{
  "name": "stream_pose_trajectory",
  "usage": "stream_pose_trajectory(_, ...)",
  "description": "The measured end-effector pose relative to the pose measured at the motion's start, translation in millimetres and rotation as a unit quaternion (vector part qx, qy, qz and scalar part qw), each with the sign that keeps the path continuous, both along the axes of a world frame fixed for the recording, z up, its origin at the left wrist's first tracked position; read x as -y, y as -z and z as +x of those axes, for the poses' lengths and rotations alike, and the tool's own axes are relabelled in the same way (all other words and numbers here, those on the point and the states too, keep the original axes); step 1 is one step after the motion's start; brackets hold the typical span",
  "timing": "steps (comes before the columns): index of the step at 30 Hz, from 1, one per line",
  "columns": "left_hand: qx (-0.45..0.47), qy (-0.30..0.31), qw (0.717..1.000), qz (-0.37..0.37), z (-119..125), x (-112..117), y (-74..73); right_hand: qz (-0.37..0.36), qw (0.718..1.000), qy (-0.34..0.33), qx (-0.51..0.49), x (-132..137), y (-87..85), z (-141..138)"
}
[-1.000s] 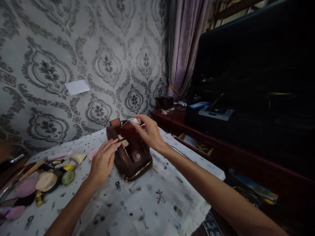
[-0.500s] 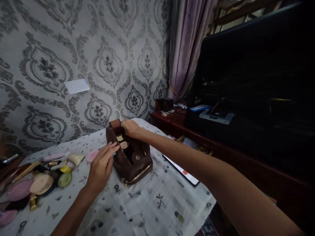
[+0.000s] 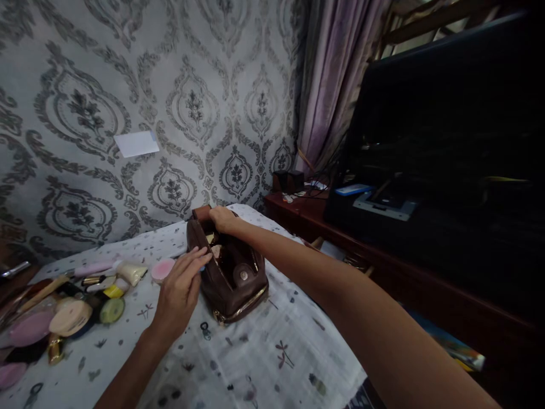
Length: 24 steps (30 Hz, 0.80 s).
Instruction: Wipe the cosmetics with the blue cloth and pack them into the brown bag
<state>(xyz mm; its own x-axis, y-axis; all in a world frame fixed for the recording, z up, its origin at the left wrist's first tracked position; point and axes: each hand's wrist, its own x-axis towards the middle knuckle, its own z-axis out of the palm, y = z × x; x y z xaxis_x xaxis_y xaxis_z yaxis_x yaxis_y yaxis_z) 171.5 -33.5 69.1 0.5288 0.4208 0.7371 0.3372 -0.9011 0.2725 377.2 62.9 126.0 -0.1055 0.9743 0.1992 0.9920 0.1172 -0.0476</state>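
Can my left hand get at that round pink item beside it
Probably yes: the left hand, fingertips at the brown leather bag, is close beside the round pink item; nothing visible lies between.

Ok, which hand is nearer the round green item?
Left: the left hand sits right of the green item; the right hand is farther, at the far end of the bag.

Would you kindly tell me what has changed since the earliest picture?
The right hand, which held a white item over the brown bag, has moved leftward to the bag's far end; the item is out of sight, so whether it was released is unclear. The left hand stays at the bag's left side.
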Motion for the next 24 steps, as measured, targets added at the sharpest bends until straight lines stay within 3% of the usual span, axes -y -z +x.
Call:
stream_pose_trajectory(18,-0.014,-0.001,1.000,-0.026,-2.9,2.1,2.3,-0.049,0.998,0.006,0.048,-11.1,12.8,5.5)
stream_pose_trajectory(24,-0.045,-0.013,0.998,-0.037,-5.3,6.5,-1.8,-0.060,0.997,0.013,0.050,-5.6,5.7,5.4)
